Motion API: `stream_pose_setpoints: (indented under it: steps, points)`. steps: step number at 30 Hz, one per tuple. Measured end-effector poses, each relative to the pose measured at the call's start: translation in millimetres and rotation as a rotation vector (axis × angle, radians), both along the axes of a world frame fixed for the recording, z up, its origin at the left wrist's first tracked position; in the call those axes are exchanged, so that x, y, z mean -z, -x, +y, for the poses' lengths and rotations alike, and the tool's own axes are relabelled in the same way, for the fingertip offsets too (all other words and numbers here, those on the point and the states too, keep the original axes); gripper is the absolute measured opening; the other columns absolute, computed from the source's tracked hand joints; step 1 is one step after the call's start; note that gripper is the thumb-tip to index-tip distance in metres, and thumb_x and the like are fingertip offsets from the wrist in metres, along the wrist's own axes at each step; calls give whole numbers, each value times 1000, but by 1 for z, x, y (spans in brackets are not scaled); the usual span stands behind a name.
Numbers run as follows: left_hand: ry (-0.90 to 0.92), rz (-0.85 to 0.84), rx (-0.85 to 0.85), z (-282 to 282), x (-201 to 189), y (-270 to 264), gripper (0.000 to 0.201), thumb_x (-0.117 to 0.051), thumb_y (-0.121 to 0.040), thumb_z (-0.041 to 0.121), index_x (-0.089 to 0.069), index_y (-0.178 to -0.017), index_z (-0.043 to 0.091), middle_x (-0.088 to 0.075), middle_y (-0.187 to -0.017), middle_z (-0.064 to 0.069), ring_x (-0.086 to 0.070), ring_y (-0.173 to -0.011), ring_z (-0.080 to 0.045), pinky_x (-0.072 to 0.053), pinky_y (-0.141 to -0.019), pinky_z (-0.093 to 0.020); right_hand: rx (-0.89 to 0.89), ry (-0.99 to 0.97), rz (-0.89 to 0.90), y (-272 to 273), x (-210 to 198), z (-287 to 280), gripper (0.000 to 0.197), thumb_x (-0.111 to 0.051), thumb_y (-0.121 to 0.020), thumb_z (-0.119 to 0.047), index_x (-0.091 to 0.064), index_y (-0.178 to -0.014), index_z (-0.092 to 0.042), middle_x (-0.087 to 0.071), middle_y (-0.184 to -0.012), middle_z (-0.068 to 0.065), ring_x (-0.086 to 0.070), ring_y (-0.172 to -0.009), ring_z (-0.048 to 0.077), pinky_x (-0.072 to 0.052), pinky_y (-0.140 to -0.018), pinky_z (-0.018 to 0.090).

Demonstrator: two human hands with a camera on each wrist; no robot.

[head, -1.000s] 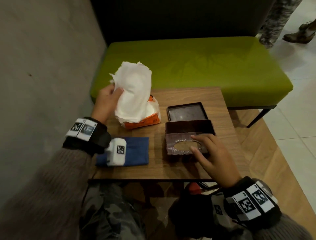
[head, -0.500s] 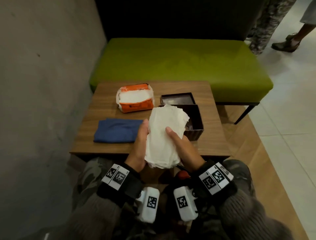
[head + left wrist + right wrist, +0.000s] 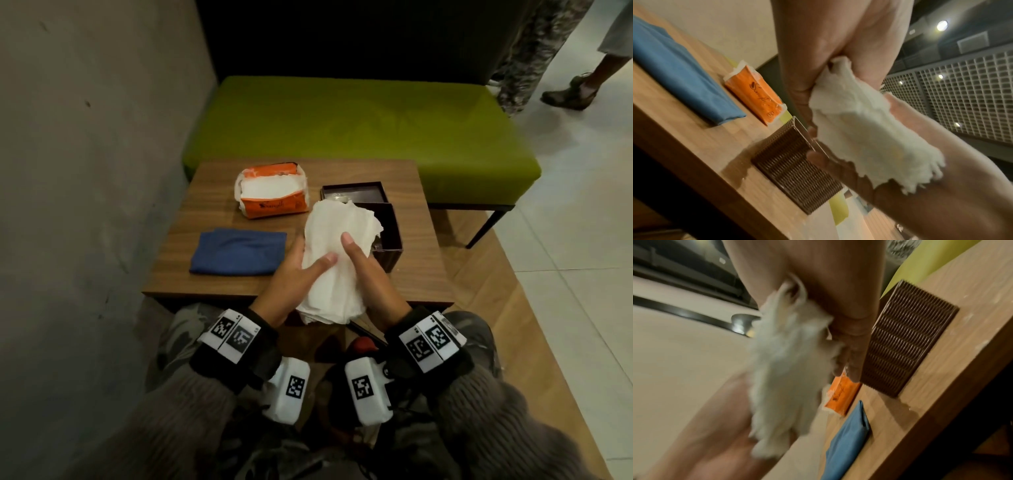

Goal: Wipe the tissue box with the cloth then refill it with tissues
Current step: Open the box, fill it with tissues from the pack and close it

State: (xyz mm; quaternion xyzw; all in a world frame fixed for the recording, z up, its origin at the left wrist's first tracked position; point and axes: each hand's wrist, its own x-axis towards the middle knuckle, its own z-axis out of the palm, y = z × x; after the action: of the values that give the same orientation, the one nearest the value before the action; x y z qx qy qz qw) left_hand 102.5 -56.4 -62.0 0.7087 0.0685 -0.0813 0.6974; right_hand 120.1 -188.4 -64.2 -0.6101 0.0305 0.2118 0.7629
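Note:
Both hands hold a thick stack of white tissues (image 3: 337,263) upright above the table's near edge. My left hand (image 3: 301,263) grips its left side with the thumb across the front. My right hand (image 3: 359,260) grips the right side, thumb on the front and fingers hidden behind. The dark brown woven tissue box (image 3: 388,240) stands open just behind the stack, partly hidden by it, with its lid (image 3: 356,193) lying further back. The blue cloth (image 3: 238,251) lies folded at the left. The wrist views show the tissues (image 3: 869,129) (image 3: 785,369) beside the box (image 3: 797,170) (image 3: 906,340).
An opened orange tissue pack (image 3: 272,192) lies at the back of the small wooden table (image 3: 212,202). A green bench (image 3: 359,126) stands behind it and a grey wall (image 3: 85,171) runs along the left. A person's legs (image 3: 582,82) are at the top right.
The tissue stack went from above the orange pack to between both hands at the table's front. My right hand left the box, which now stands open. My left thumb has slid across the stack.

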Motion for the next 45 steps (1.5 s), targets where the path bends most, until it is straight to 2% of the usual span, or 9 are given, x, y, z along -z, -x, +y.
stream_pose_setpoints:
  steps: [6,13,16,20,23,31,36,41,45]
  points:
    - [-189,21,342,39,-11,-6,49,-66,-84,25,-43,-124,42,-58,-119,16,-59,-109,-5,-50,-85,-22,39,257,-113,-20,-1,-41,118,-74,-64,-62,-9,-154,-25,-51,-121,-8,-52,-111,10,-43,-99,35]
    - [-268,5,575,38,-23,-10,47,-68,-84,15,-48,-122,34,-60,-113,15,-59,-96,9,-47,-77,-10,-486,204,-13,-17,-4,-39,57,-83,-67,-43,-61,-117,-27,-70,-117,3,-66,-110,23,-54,-94,40]
    - [-293,11,447,44,-18,-10,39,-69,-82,24,-50,-115,34,-57,-111,14,-58,-93,10,-47,-74,-7,-325,267,-30,-18,3,-42,35,-77,-79,-13,-63,-108,-24,-71,-111,6,-68,-104,26,-51,-97,51]
    - [291,227,210,51,4,4,53,-67,-80,42,-50,-128,26,-61,-128,-1,-58,-118,-19,-49,-99,-35,-208,100,48,-17,6,-51,63,-80,-65,-22,-59,-123,-14,-69,-118,11,-67,-108,30,-51,-96,49]
    - [497,236,117,41,11,13,62,-64,-77,50,-48,-130,24,-59,-132,-1,-55,-121,-17,-47,-100,-34,-167,39,53,-15,4,-49,61,-77,-68,-20,-57,-126,-13,-69,-118,10,-67,-107,28,-55,-91,42]
    - [442,244,-13,19,14,12,45,-51,-94,28,-44,-136,16,-62,-127,-7,-60,-115,-23,-49,-98,-38,-100,-47,117,-1,2,-33,45,-63,-83,-29,-58,-126,-17,-69,-120,8,-67,-109,24,-55,-92,36]
    - [419,341,-83,16,12,0,28,-46,-94,22,-57,-119,14,-66,-118,-11,-62,-110,-26,-48,-96,-38,-156,-27,156,-3,-5,-42,41,-56,-86,-34,-60,-123,-18,-71,-116,4,-68,-106,21,-56,-89,34]
    - [368,340,-47,11,0,-24,37,-40,-92,5,-49,-127,12,-63,-121,-11,-62,-107,-24,-53,-84,-32,-103,83,205,-27,-7,-55,29,-53,-92,-10,-57,-120,-12,-69,-116,12,-69,-96,26,-60,-72,33]
    - [237,245,38,9,-9,-59,46,-42,-90,-6,-41,-134,9,-57,-127,-11,-59,-110,-23,-48,-93,-32,-20,277,125,-67,-16,-60,31,-56,-89,-3,-55,-119,-11,-65,-113,12,-64,-94,28,-53,-69,37]
